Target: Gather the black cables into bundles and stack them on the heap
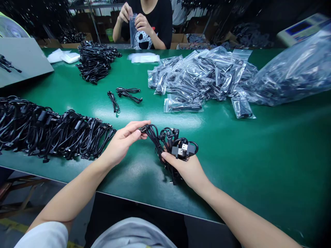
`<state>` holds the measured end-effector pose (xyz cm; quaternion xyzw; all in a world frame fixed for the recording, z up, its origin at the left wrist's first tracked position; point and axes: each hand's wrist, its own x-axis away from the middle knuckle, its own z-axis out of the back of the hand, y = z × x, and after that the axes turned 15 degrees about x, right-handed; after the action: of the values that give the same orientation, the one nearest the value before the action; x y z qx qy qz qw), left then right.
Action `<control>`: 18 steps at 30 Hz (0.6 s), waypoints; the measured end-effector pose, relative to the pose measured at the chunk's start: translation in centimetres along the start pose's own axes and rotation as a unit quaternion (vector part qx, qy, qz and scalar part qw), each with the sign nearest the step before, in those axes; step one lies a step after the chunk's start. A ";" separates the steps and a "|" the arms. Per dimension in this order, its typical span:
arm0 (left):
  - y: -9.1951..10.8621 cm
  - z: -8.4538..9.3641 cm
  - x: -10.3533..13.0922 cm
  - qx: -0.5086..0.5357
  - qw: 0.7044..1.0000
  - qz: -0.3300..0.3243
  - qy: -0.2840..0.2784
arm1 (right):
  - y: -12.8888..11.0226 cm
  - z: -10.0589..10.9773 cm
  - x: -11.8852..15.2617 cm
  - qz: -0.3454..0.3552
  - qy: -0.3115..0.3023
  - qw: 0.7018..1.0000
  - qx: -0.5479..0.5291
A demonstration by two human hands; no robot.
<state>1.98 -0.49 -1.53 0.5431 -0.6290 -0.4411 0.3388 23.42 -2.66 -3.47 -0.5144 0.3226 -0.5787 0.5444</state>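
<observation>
Counter (271, 144) spreads green beneath the cable bundle (169, 139). Bagged cables (199, 75) heap beyond the bundle; a cable row (51, 129) lies left of it. The right hand (190, 168) clasps the bundle; just left of the bundle, the left hand (121, 141) pinches a black connector (144, 129).

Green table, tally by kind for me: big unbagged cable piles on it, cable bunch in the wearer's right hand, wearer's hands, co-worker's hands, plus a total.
Unbagged cable piles, left row and far heap: 2
Held cable bunch: 1
Wearer's left hand and right hand: 2
Co-worker's hands: 2
Total: 7
</observation>
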 end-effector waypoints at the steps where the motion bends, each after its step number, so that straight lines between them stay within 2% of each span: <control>1: 0.0 0.0 0.0 0.000 1.000 0.002 0.001 | 0.1 0.0 0.0 -0.001 -0.005 1.000 -0.005; 5: 0.2 0.1 -0.1 0.001 1.000 0.001 0.002 | 0.3 0.0 -0.1 -0.001 -0.024 0.999 -0.030; 10: 0.1 0.0 -0.3 0.019 0.999 0.019 0.024 | -0.1 -0.1 -0.2 -0.040 -0.140 0.977 -0.152; 14: -0.8 -0.7 -0.1 0.034 0.998 0.045 0.019 | -0.2 -0.5 -0.1 -0.024 -0.141 0.974 -0.176; 18: -1.6 -1.4 -0.1 0.048 0.997 0.066 0.012 | -0.1 -1.0 0.2 -0.022 -0.115 0.978 -0.175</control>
<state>3.90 -0.73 -2.43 0.5213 -0.6797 -0.3806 0.3484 22.47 -3.02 -3.63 -0.6717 0.3425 -0.4618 0.4671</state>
